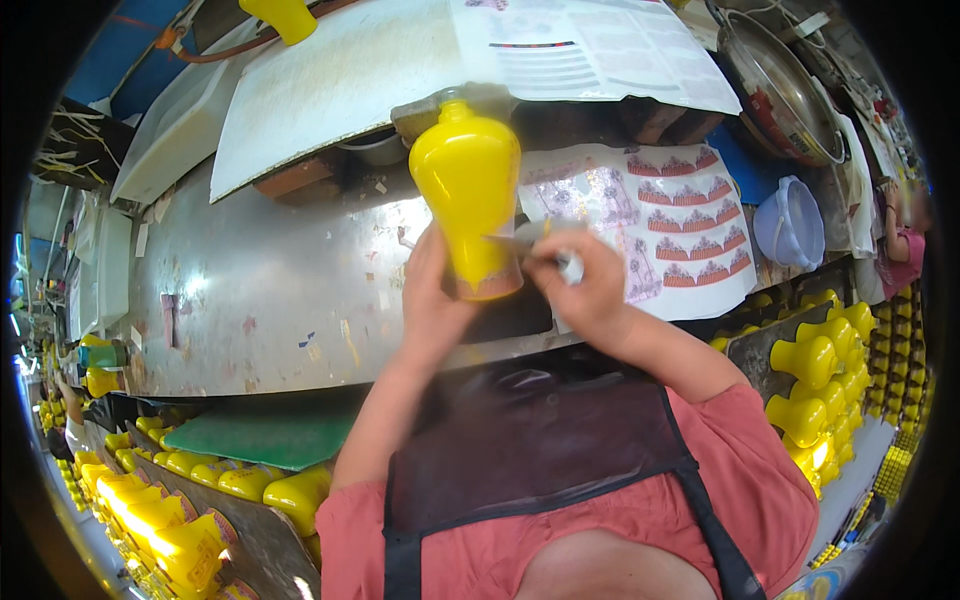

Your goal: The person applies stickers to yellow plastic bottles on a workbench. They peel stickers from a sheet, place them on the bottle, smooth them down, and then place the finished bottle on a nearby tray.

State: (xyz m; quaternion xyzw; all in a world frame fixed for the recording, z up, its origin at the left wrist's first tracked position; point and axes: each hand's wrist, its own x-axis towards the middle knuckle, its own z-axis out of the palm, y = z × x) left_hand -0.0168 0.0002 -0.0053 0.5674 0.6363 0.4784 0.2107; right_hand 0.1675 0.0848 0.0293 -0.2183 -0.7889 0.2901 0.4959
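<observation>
At the metal surface, the left hand, fingers partly hidden, holds the yellow vase's lower end; the right hand grips a blurred tool, perhaps a blade. The lilac bucket's contents are unclear.

vase: glossy yellow, broad-shouldered, narrow neck pointing to far side, pinkish near base. tool: slim, blurred, tip at vase's side.

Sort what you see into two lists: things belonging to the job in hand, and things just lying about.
Likely part of the job:
yellow vase, in the left hand
blurred slim tool, in the right hand
printed sheet, beside the vase

Apparently lying about:
bucket
metal pan
green board
</observation>
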